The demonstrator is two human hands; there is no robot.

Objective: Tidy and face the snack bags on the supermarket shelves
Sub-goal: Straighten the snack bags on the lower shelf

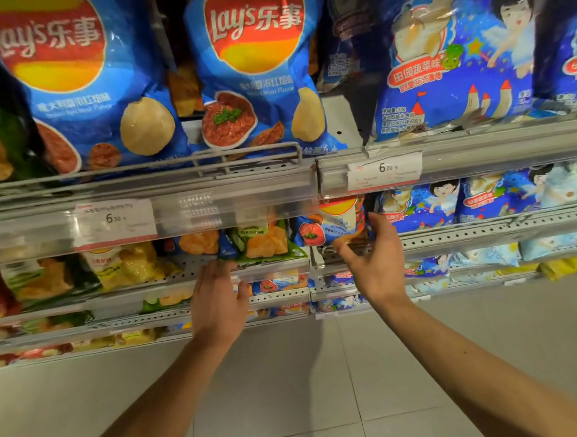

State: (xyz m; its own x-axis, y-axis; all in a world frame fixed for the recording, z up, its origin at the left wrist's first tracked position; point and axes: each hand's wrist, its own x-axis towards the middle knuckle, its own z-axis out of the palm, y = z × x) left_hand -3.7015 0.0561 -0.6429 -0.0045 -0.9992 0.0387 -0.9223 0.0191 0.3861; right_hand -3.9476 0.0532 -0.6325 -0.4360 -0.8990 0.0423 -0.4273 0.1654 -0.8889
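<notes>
Both my hands reach to the second shelf from the top. My right hand (373, 256) grips the lower right part of a blue Lay's chip bag (332, 223) standing there, thumb under it and fingers on its right side. My left hand (219, 298) rests with relaxed fingers on the shelf's front edge, just below a green chip bag (264, 240). The upper shelf's price rail hides the tops of both bags. Above, two large blue Lay's bags (256, 67) face forward.
A clear price rail (231, 202) with tags 6.50 and 6.00 juts out above my hands. Dark blue angel-print snack bags (446, 53) fill the right side of both shelves. Lower shelves hold more bags. Grey tiled floor (292, 388) lies below.
</notes>
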